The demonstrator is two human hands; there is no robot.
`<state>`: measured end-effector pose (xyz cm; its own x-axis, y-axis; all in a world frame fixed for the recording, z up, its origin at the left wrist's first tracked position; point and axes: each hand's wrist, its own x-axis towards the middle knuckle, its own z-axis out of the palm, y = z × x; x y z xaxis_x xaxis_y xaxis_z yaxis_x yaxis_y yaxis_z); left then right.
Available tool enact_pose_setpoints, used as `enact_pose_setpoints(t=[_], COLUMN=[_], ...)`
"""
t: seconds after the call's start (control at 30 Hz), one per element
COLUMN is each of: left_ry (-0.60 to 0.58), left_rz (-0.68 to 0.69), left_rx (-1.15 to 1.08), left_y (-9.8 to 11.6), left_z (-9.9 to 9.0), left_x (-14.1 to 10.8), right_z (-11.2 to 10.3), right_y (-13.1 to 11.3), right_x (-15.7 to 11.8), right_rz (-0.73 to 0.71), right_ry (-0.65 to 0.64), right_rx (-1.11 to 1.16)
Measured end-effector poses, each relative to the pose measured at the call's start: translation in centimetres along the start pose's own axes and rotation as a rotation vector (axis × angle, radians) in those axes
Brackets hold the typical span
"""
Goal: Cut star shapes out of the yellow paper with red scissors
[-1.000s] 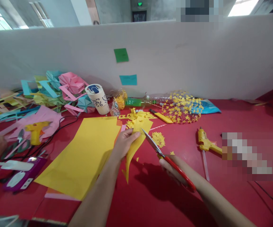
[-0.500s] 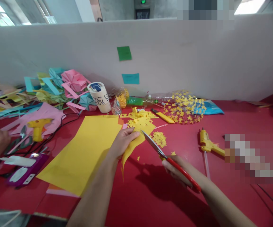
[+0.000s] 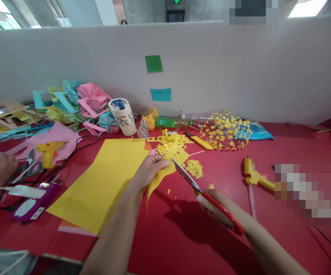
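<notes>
Pinched in my left hand (image 3: 150,170) is a curling piece of yellow paper (image 3: 157,182). My right hand (image 3: 215,206) grips red-handled scissors (image 3: 195,187), their blades pointing up and left with the tips at the paper's edge beside my left thumb. A small heap of yellow paper stars (image 3: 194,168) lies just beyond the blades, and one loose star (image 3: 211,186) is near my right knuckles. Behind my left hand are more yellow scraps and stars (image 3: 171,143). Large yellow sheets (image 3: 102,179) lie flat to the left, over orange and pink ones.
A yellow utility knife (image 3: 201,141) and a star-covered clear bottle (image 3: 225,130) lie at the back. Glue guns rest right (image 3: 252,173) and left (image 3: 47,152). A white cup (image 3: 123,118), a purple power strip (image 3: 35,202) and another person's hand (image 3: 2,168) are leftward.
The whole view has shifted slightly. My hands, the paper and the scissors keep almost the same position relative to each other. The other person's hand at left has moved a little.
</notes>
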<state>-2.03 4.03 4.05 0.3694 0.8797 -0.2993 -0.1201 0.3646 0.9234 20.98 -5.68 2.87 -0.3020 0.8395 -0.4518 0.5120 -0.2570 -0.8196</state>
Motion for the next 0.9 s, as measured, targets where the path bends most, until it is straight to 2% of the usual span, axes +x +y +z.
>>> enact_pose_setpoints(t=[0.57,0.9], left_ry=[-0.027,0.056], left_rz=[-0.045,0.162], left_rx=[0.019,0.187], left_y=[0.4,-0.1], left_z=[-0.2,1.0], left_x=[-0.3,0.0], right_z=[-0.2,0.1], right_y=[0.8,0.7], right_x=[0.1,0.1], right_rz=[-0.006,-0.028], right_ry=[-0.003,0.01], right_rx=[-0.018,0.103])
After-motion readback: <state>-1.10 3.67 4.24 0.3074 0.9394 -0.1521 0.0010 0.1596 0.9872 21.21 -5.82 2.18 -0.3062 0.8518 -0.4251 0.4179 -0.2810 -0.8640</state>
